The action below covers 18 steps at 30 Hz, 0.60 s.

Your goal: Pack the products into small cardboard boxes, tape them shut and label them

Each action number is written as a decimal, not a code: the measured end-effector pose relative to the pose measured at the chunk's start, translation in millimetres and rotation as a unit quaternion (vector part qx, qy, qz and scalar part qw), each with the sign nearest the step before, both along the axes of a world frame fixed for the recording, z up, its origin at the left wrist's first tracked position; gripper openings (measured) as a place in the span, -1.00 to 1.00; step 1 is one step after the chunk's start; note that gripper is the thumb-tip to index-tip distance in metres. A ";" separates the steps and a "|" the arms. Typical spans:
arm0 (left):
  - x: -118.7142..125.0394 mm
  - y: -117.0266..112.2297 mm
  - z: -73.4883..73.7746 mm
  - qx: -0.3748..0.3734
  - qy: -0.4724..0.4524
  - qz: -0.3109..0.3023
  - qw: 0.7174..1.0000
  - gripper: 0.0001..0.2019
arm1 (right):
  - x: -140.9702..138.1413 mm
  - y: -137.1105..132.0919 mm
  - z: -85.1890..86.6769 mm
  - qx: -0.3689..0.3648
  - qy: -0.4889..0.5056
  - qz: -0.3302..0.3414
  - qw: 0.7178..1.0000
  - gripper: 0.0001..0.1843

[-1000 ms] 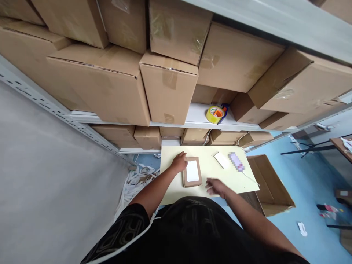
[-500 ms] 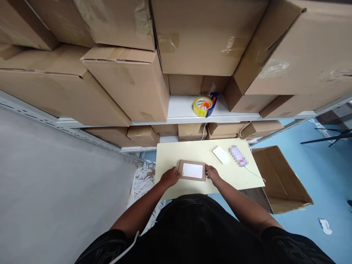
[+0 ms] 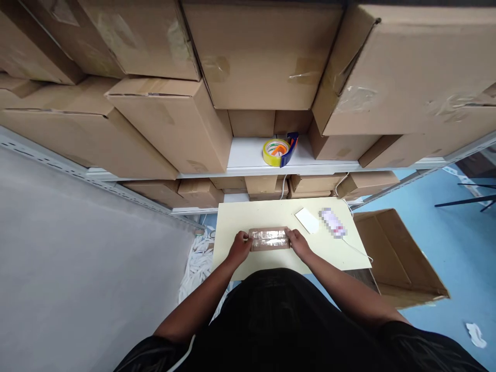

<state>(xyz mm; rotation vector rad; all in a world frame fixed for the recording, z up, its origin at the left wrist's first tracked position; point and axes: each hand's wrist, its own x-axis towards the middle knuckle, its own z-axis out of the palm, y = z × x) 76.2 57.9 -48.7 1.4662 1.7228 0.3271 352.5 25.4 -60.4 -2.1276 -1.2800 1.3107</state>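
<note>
A small flat cardboard box [image 3: 268, 247] is held between my two hands over the pale yellow table [image 3: 232, 214]. Shiny clear tape runs across the side that faces up. My left hand [image 3: 239, 248] is closed on the box's left end, and my right hand [image 3: 298, 244] grips its right end. To the right of my right hand lies a stack of white labels or cards [image 3: 307, 220]. Beyond that is a blurred pinkish thing [image 3: 332, 222] with a white cable.
A tape dispenser [image 3: 278, 152] with yellow tape sits on the white shelf [image 3: 244, 155]. Large cardboard boxes [image 3: 267, 62] are stacked above and around it. An open carton [image 3: 399, 253] stands right of the table. White paper strips [image 3: 197, 263] lie on the floor at left.
The box has been turned over: its white label faced up before, and its taped side faces up now. Both hands still hold its ends. The view has shifted slightly.
</note>
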 end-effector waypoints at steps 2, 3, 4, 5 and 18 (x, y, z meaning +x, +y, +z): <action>-1.8 -8.2 -4.2 -0.026 0.000 -0.006 1.000 -0.85 | -5.6 -8.4 0.8 0.010 0.001 -0.014 1.000 -0.46; -3.0 -9.7 -6.9 -0.032 -0.003 -0.012 0.999 -0.83 | -8.8 -11.5 0.3 0.016 0.005 -0.018 1.000 -0.48; -4.4 -9.5 -9.5 -0.035 -0.011 -0.019 0.999 -0.81 | -11.6 -13.9 -0.6 0.022 0.013 -0.022 0.999 -0.50; -6.3 -7.9 -11.8 -0.033 -0.019 -0.028 0.999 -0.81 | -13.5 -15.7 -1.8 0.027 0.021 -0.028 0.999 -0.50; 24.6 34.5 26.7 0.221 0.024 -0.293 0.930 -0.80 | 21.1 -95.7 -28.4 -0.044 -0.015 -0.047 0.998 -0.71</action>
